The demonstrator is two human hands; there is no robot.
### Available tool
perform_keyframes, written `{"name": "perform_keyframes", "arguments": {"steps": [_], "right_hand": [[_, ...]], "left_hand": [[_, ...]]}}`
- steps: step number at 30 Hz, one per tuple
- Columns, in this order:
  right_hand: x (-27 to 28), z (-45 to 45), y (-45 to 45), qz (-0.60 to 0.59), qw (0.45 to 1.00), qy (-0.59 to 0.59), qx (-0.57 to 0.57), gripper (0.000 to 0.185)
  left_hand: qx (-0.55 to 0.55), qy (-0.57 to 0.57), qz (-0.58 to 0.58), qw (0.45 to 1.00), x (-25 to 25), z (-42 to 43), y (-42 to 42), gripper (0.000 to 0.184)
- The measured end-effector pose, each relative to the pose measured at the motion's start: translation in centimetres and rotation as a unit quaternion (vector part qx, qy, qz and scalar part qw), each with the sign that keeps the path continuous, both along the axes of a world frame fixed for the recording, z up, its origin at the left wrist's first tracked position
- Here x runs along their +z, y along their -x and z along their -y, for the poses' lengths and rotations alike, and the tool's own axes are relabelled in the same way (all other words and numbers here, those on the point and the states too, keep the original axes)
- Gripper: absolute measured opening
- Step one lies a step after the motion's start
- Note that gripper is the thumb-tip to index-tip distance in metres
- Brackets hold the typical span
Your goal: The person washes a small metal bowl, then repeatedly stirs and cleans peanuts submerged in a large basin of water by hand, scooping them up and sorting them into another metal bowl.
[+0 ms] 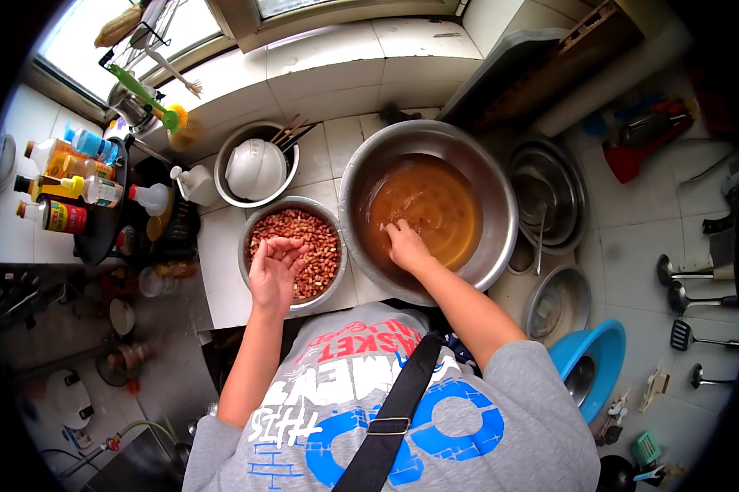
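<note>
A large steel basin (pixel 361 254) holds brownish, cloudy water. My right hand (pixel 405 244) reaches down into it, the fingertips at or under the water and partly hidden. To its left stands a smaller steel bowl (pixel 245 256) full of reddish-brown peanuts (pixel 313 228). Over the near left part of this bowl is my left hand (pixel 277 266), palm up, fingers slightly curled and apart, with nothing visible in it.
Behind the peanuts, a bowl (pixel 223 190) holds white dishes (pixel 256 170) and chopsticks. Bottles (pixel 64 216) stand on a rack at far left. Nested steel basins (pixel 578 193), another steel bowl (pixel 559 299) and a blue basin (pixel 613 361) are at right. Ladles hang on the right wall.
</note>
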State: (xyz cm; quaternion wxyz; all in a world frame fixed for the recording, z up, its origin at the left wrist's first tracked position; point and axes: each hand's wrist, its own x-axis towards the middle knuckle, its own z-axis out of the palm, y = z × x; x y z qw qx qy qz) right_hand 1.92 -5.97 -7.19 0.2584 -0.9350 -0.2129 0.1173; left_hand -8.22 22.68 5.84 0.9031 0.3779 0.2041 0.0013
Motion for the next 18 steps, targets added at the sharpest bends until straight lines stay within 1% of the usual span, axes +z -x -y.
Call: {"name": "perform_keyframes", "arguments": {"steps": [4, 5, 6, 7, 8, 9, 11, 12, 15, 16, 18], "right_hand": [[-1.1, -1.4, 0.4, -0.034, 0.997, -0.048, 0.047, 0.023], [-1.2, -1.4, 0.1, -0.187, 0.976, -0.108, 0.012, 0.021], [-0.6, -1.3, -0.5, -0.335, 0.928, -0.164, -0.025, 0.019], [0.5, -1.2, -0.8, -0.473, 0.852, -0.215, -0.063, 0.017], [1.6, -0.7, -0.6, -0.544, 0.775, -0.302, -0.106, 0.013], [2.8, -0.5, -0.7, -0.578, 0.731, -0.342, -0.122, 0.013], [4.3, 0.1, -0.9, -0.636, 0.632, -0.415, -0.152, 0.014], [4.9, 0.4, -1.0, -0.653, 0.573, -0.474, -0.142, 0.015], [6.7, 1.1, -0.4, -0.636, 0.447, -0.614, -0.140, 0.016], [6.4, 1.4, -0.5, -0.626, 0.416, -0.647, -0.128, 0.017], [7.3, 1.4, -0.5, -0.586, 0.410, -0.690, -0.111, 0.018]], "left_hand": [[-0.009, -0.002, 0.004, 1.000, 0.1, -0.4, -0.4, 0.040], [-0.010, 0.001, 0.006, 1.000, 0.0, -0.7, -0.4, 0.040], [-0.012, 0.004, 0.008, 1.000, -0.1, -0.9, -0.4, 0.040], [-0.014, 0.007, 0.010, 1.000, -0.2, -1.1, -0.4, 0.040], [-0.013, 0.012, 0.007, 1.000, -0.3, -1.3, -0.3, 0.040], [-0.013, 0.016, 0.004, 1.000, -0.4, -1.6, -0.3, 0.040], [-0.012, 0.022, -0.002, 1.000, -0.6, -2.3, 0.0, 0.040], [-0.012, 0.024, -0.006, 1.000, -0.7, -2.6, 0.1, 0.040], [-0.009, 0.031, -0.014, 0.999, -1.1, -3.6, 0.5, 0.040], [-0.008, 0.033, -0.017, 0.999, -1.2, -3.9, 0.6, 0.040], [-0.011, 0.036, -0.017, 0.999, -1.3, -4.5, 0.7, 0.040]]}}
